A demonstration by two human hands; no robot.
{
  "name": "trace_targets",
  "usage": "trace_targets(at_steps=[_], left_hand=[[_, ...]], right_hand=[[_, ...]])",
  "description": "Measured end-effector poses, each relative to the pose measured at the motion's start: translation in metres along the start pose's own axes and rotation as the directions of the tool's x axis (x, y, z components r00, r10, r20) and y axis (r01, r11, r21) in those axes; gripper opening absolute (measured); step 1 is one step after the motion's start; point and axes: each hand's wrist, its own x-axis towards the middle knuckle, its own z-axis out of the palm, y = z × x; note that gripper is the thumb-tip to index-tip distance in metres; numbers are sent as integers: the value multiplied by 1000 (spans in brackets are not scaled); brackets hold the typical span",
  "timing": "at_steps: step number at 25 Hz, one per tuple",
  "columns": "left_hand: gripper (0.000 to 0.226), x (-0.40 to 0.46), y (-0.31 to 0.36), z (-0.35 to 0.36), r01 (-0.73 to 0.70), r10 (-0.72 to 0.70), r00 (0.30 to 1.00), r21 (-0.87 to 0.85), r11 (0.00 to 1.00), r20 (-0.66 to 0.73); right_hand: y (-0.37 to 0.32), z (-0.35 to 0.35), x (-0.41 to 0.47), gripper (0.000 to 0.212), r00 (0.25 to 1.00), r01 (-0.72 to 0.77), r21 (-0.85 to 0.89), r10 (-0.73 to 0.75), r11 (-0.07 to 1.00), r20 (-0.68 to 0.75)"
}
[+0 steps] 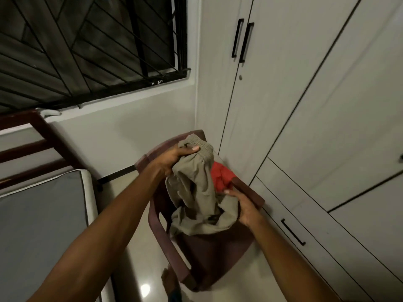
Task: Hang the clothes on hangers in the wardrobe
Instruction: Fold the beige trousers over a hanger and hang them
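Note:
An olive-green garment [196, 192] with an elastic waistband hangs crumpled above a dark brown plastic chair [209, 253]. My left hand [176, 158] grips it at the waistband, lifted above the chair's back. My right hand [242, 205] holds its lower folds near the chair's right armrest. Behind it on the seat lies a red cloth [221, 177], partly hidden. The white wardrobe [305, 105] stands right of the chair with its doors closed and black handles [242, 40]. No hanger is in view.
A bed with a grey mattress [41, 225] and dark wooden frame fills the left side. A barred window [87, 46] is in the wall above. Wardrobe drawers with a black handle [293, 232] run low on the right. Pale tiled floor shows between bed and chair.

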Motion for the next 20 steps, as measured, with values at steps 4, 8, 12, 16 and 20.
trace_targets(at_steps=[4,8,12,16,20], left_hand=[[19,-63,-15,48,-19,18,998,9,1000,62],[22,-116,-17,98,-44,19,984,136,990,179],[45,-166,-22,134,-65,37,947,77,995,319],[40,-222,-25,159,-167,210,908,-146,975,363],[32,-276,-48,184,-235,288,880,-179,955,379]], right_hand=[[59,-40,-69,16,993,-113,-382,113,917,-21],[83,-48,-112,34,990,-73,-244,40,967,-137],[86,-45,-168,45,979,201,-16,-202,979,-39],[96,-55,-233,58,948,316,87,-311,945,-66],[114,-74,-305,48,820,538,159,-470,828,-326]])
